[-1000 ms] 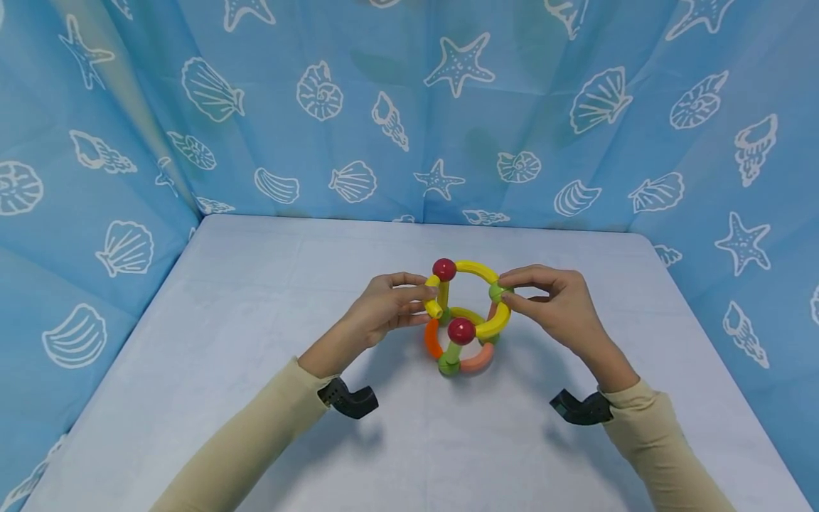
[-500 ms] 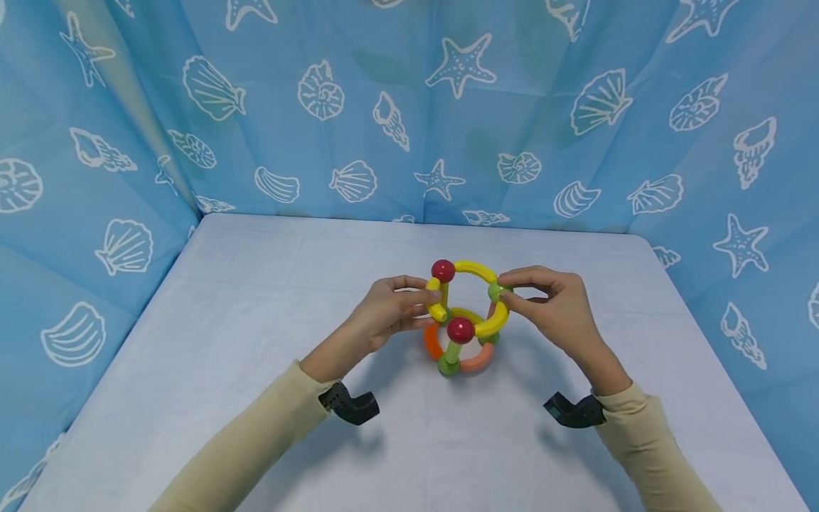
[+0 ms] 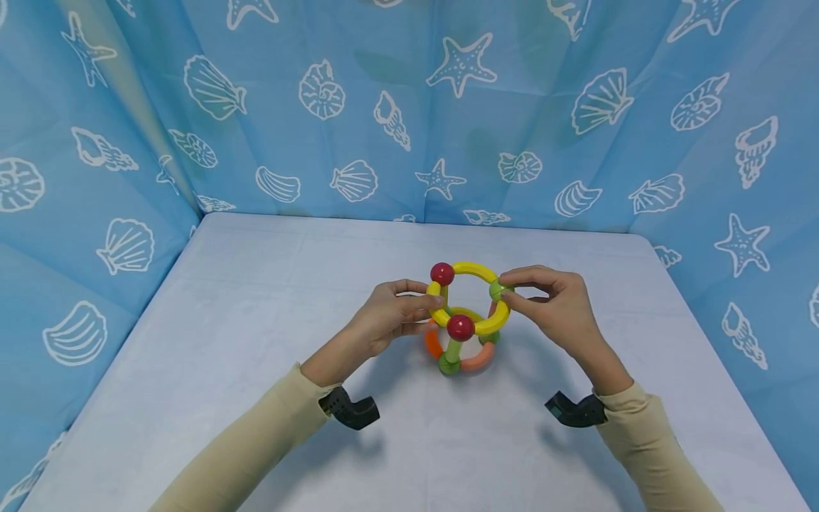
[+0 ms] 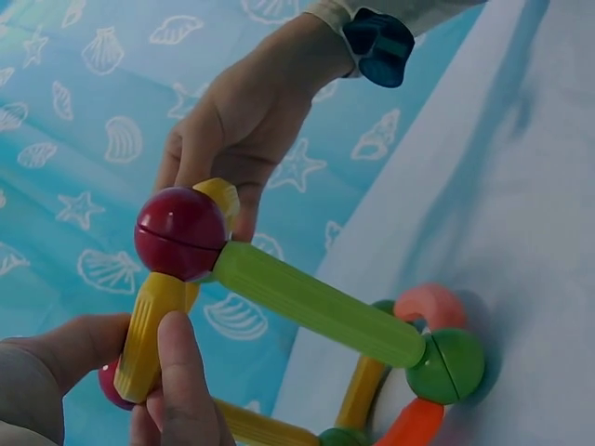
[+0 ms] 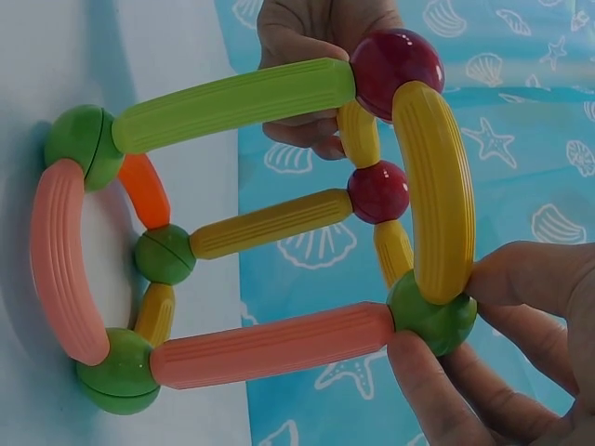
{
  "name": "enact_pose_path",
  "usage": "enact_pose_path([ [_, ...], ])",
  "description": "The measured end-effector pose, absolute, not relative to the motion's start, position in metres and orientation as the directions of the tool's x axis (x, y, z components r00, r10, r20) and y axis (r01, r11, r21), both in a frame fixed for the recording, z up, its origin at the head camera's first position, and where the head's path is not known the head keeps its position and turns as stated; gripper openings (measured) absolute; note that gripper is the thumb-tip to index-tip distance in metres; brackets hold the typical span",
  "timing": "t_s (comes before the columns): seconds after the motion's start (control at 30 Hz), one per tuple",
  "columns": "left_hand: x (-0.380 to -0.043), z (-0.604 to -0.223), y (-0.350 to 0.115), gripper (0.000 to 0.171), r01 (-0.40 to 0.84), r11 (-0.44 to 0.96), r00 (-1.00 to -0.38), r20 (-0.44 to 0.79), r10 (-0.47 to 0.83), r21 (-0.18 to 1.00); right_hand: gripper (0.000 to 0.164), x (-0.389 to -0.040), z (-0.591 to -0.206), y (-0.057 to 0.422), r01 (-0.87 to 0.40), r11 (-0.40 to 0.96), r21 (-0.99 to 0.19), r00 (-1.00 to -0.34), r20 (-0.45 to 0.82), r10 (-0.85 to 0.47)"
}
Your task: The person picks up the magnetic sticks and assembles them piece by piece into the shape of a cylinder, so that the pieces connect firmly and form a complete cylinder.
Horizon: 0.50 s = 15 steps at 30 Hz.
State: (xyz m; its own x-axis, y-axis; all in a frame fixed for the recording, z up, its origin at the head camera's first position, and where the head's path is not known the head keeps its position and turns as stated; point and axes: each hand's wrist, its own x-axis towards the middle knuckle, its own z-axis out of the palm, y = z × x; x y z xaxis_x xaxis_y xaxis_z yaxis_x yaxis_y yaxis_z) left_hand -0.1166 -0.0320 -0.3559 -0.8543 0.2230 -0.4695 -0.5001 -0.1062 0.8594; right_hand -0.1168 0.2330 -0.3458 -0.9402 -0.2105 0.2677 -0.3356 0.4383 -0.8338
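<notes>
A stick-and-ball construction toy stands on the table as a two-level frame. My left hand (image 3: pixel 387 316) pinches a yellow curved rod (image 4: pixel 141 339) on the left of the upper ring, its ends meeting two red balls (image 3: pixel 442 274). On the right, the thumb and fingers of my right hand (image 3: pixel 559 302) hold an upper green ball (image 5: pixel 432 316), joined to two more yellow curved rods (image 5: pixel 437 186). Upright light green (image 5: pixel 237 104), yellow (image 5: pixel 270 223) and pink rods (image 5: pixel 274 344) link the levels. Below lie an orange curved rod (image 3: pixel 433 343), a pink curved rod (image 3: pixel 478 358) and green balls (image 3: pixel 449 365).
The toy rests on a white-covered table (image 3: pixel 269 284), around its middle. A blue curtain (image 3: pixel 288 107) printed with shells and starfish surrounds the back and sides. Dark wrist cameras (image 3: pixel 352 409) sit on both wrists above the cloth.
My left hand has moved slightly right with the yellow curved rod. Its near end, earlier apart from the front red ball, now meets it. My right hand keeps its hold on the green ball.
</notes>
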Motion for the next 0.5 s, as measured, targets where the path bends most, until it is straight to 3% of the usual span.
enact_pose_path([
  [0.5,-0.1199,-0.3576,-0.0334,0.047,-0.482,-0.102,-0.862,-0.450,0.232,0.870,0.025,-0.1145,-0.3501,0.2351,-0.338,0.436,-0.834,-0.940,0.273,-0.206],
])
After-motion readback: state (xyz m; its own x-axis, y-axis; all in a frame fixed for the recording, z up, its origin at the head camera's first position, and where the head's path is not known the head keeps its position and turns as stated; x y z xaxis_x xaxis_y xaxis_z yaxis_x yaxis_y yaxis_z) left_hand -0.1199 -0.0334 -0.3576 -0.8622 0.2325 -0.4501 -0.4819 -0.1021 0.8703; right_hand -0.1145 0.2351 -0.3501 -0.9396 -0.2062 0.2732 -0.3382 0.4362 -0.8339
